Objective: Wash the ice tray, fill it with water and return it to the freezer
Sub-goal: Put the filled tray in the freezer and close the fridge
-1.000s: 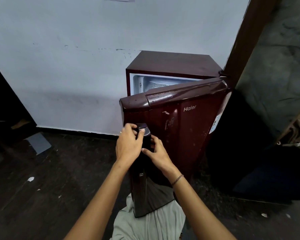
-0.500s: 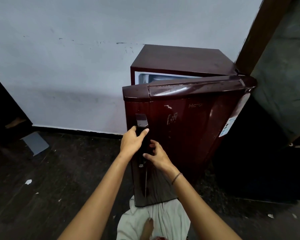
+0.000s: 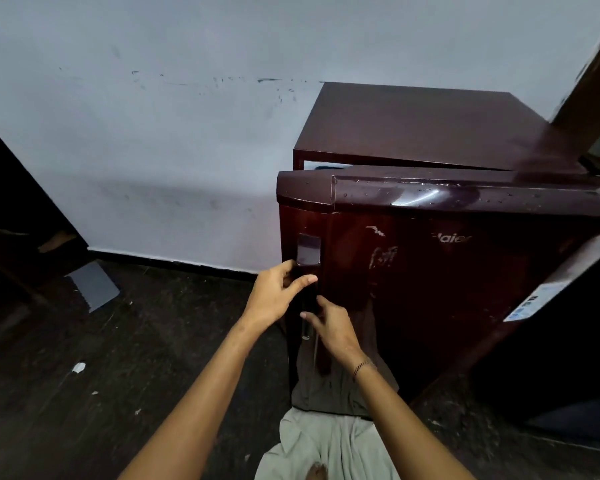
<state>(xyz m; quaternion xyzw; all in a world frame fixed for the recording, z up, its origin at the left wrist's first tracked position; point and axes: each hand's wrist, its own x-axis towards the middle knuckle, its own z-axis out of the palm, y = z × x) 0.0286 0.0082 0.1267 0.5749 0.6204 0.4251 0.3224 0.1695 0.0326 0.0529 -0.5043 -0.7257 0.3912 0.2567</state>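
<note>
A small maroon fridge point(image 3: 430, 123) stands against the wall. Its door point(image 3: 447, 289) is almost closed, and only a thin pale slit point(image 3: 323, 165) of the inside shows at the top left. My left hand point(image 3: 274, 296) grips the dark door handle point(image 3: 309, 249) at the door's left edge, thumb in front and fingers behind. Just below it, my right hand point(image 3: 333, 330) curls its fingers on the same handle. The ice tray is not in sight.
A white wall point(image 3: 153, 150) runs behind, above a dark floor point(image 3: 153, 358). A grey flat sheet point(image 3: 92, 285) and a paper scrap point(image 3: 78, 367) lie on the floor at left. A brown door frame point(image 3: 589, 88) rises at right, with a dark gap beside the fridge.
The fridge door has swung toward the cabinet and the open gap has shrunk to a slit. Both hands stayed on the handle, and I have moved closer.
</note>
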